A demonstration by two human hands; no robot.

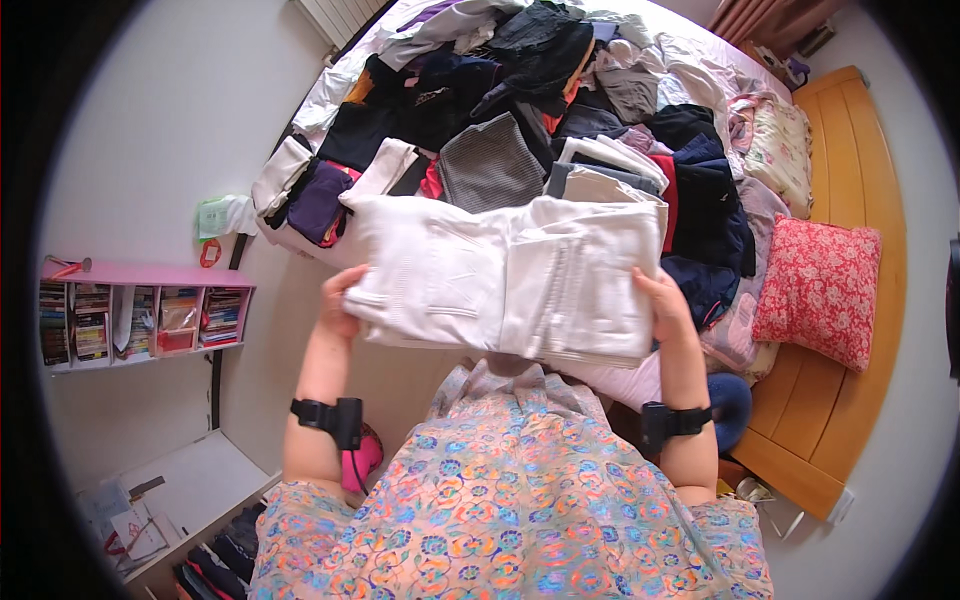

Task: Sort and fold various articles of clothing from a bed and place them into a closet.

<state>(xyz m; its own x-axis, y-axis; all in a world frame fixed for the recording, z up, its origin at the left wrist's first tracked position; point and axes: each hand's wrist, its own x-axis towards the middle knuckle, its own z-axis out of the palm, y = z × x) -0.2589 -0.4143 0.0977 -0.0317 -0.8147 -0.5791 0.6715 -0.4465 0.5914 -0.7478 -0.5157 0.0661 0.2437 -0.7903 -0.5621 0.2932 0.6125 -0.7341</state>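
Observation:
A folded white garment (450,277), with stitched seams and what look like pockets, is stretched level between my two hands in front of my body. My left hand (343,300) grips its left edge, and my right hand (660,304) grips the right edge with the thumb on top. Just beyond it on the bed are a grey ribbed folded garment (491,161), a stack of white and grey folded clothes (611,176) and a purple folded garment (321,201). The fingers under the white cloth are hidden.
Heaped dark clothes (450,82) cover much of the bed. A red floral cushion (817,292) leans near the wooden headboard (847,172) on the right. To the left are a pink wall shelf with books (150,281) and a white desk (202,472); folded clothes (217,555) sit below the desk.

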